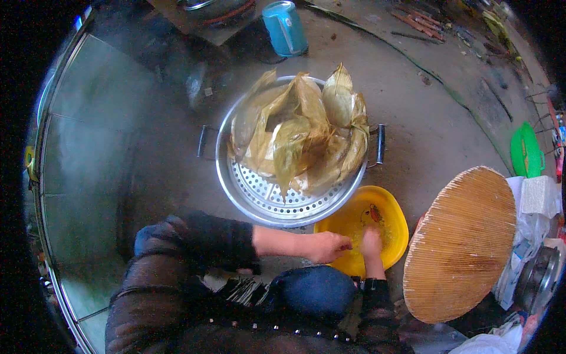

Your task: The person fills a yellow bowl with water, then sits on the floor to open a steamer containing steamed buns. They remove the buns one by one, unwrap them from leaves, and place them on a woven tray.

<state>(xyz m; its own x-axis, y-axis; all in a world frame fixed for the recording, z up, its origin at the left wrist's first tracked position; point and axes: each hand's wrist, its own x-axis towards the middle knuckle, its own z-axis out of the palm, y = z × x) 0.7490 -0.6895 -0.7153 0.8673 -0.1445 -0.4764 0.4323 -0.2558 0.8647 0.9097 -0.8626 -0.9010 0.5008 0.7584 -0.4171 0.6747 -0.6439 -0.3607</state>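
A yellow plastic basin (392,248) stands on the floor before me, to the right of my knee. My left hand (330,247) reaches across from the left to its near left side, fingers curled; whether they hold anything is too small to tell. Inside the basin's outline is my right hand (371,241), blurred, its fingers partly hidden. Beyond it a red and dark printed pattern (375,213) shows on the basin. Behind the basin is a metal steamer pot (254,213) with a perforated tray, holding large dried leaf wrappings (292,141), some upright and overlapping.
A round slatted mat or lid (462,248) leans at the right, beside plastic bags (528,230) and a green plastic item (526,150). Behind the pot stands a blue jug (285,28). A long hose or stalk (424,68) curves over the floor; glass panels (88,177) line the left.
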